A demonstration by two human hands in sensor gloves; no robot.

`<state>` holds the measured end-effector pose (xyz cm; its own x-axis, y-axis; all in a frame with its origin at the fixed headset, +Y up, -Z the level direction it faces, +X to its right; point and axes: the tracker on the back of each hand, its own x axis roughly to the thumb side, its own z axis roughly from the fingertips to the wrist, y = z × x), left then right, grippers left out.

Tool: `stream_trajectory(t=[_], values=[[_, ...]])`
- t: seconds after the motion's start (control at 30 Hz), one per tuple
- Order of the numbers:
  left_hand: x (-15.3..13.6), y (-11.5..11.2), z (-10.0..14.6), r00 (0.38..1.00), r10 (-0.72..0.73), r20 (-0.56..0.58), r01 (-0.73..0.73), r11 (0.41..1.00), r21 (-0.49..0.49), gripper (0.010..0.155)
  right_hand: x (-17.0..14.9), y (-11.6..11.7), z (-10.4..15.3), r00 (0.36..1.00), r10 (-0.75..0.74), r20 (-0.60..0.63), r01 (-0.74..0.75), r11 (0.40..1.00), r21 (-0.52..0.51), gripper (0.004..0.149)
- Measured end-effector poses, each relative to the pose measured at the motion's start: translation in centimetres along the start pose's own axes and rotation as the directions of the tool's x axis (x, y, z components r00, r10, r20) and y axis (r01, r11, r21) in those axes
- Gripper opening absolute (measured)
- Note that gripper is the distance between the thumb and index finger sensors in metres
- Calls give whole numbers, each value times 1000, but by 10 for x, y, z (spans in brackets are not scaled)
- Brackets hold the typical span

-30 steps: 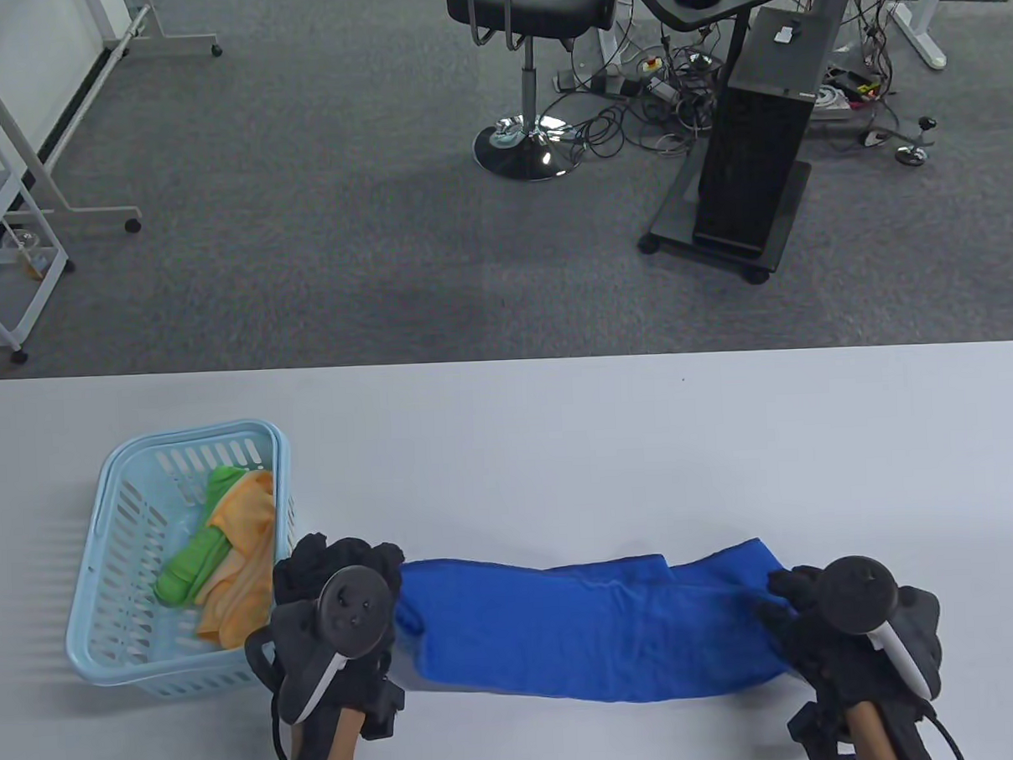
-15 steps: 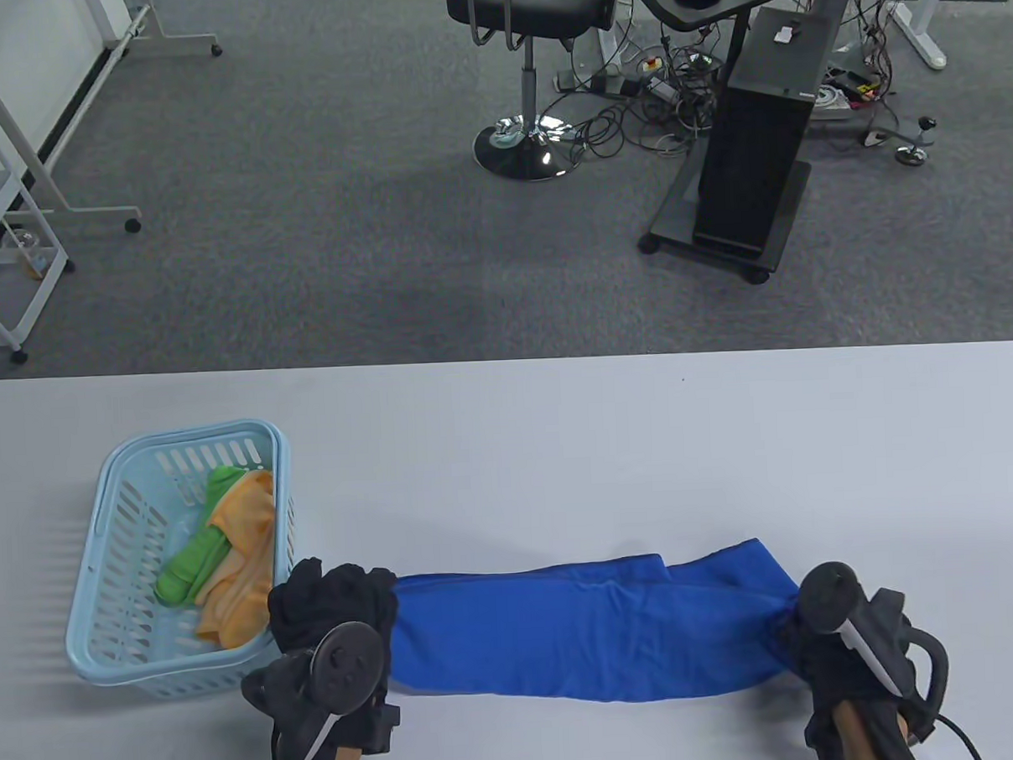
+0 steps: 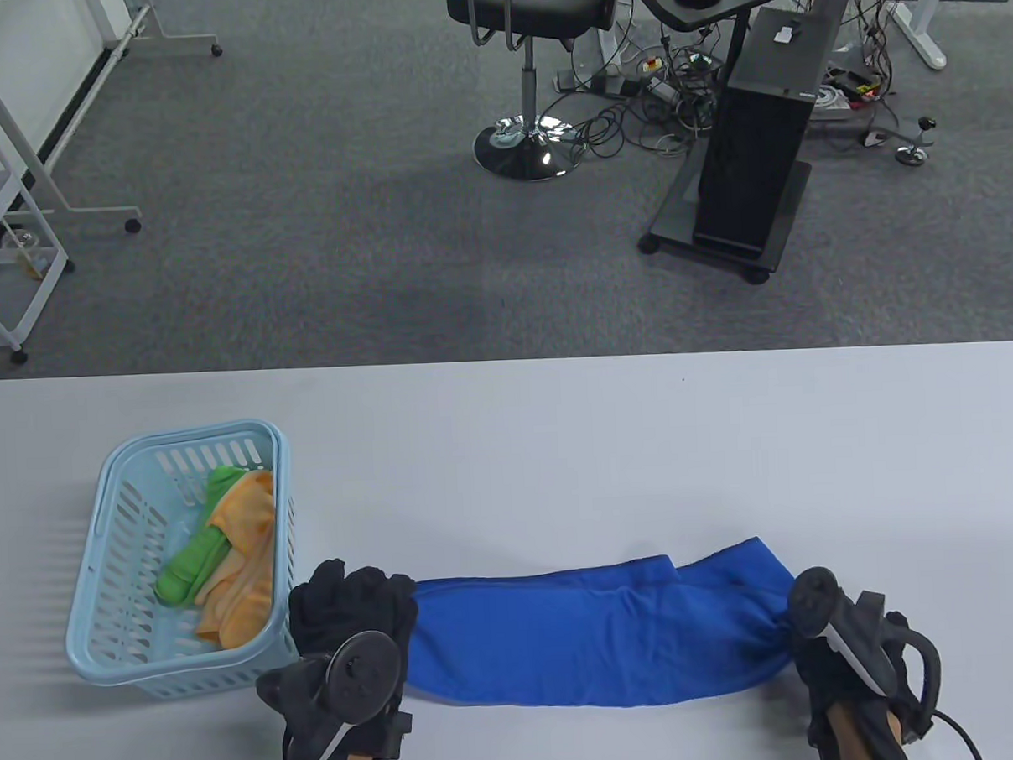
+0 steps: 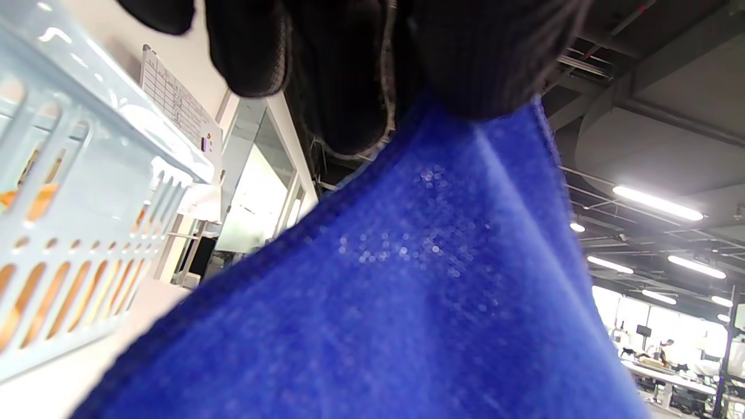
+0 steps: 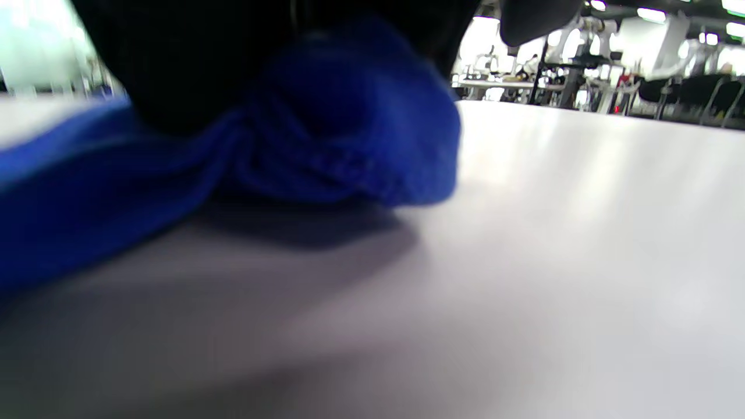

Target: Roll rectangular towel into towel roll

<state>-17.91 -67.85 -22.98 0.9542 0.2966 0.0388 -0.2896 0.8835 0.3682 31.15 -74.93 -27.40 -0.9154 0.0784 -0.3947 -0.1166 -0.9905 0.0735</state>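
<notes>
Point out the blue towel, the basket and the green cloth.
blue towel (image 3: 585, 637), table view, middle of the folded strip.
basket (image 3: 191, 431), table view, far rim.
green cloth (image 3: 197, 561), table view, its middle, inside the basket.

Your left hand (image 3: 353, 609) and right hand (image 3: 829, 647) each had fingers curled, pinching cloth between fingertips, wrists low

Blue towel (image 3: 593, 641) stretched across table (image 3: 560, 445); left hand (image 3: 353, 609), right hand (image 3: 829, 651) grip ends; basket (image 3: 116, 657) left.

blue towel (image 3: 593, 636) ends hidden under gloves, right wrist view blurred
</notes>
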Motion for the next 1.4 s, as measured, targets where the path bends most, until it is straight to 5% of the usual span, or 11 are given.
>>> stream_trajectory(t=[0.2, 0.4, 0.63, 0.8, 0.9, 1.17, 1.4], values=[[-4, 4, 0, 1000, 13, -28, -12, 1000, 23, 43, -7, -35, 16, 897, -436, 70, 439, 898, -29, 44], [-4, 4, 1, 1000, 7, -29, -6, 1000, 29, 43, -10, -28, 13, 755, -655, 40, 652, 755, 71, 45], [-3, 6, -1, 999, 15, -29, -15, 999, 32, 43, -26, -37, 11, 890, -454, -24, 444, 880, -170, 45], [4, 9, -7, 999, 18, -37, -18, 1000, 13, 43, -19, -33, 8, 921, -390, 3, 389, 917, -88, 62], [12, 13, -13, 998, -13, -55, 13, 1000, -17, 43, -14, -30, 7, 960, -279, -12, 279, 960, -26, 56], [25, 53, -55, 989, 39, -144, -51, 996, -76, 42, -12, -70, 8, 978, -206, 8, 205, 966, -154, 45], [14, 107, -82, 973, -29, -230, 18, 999, -49, 42, -14, -117, -2, 955, -295, 11, 292, 936, -198, 47]])
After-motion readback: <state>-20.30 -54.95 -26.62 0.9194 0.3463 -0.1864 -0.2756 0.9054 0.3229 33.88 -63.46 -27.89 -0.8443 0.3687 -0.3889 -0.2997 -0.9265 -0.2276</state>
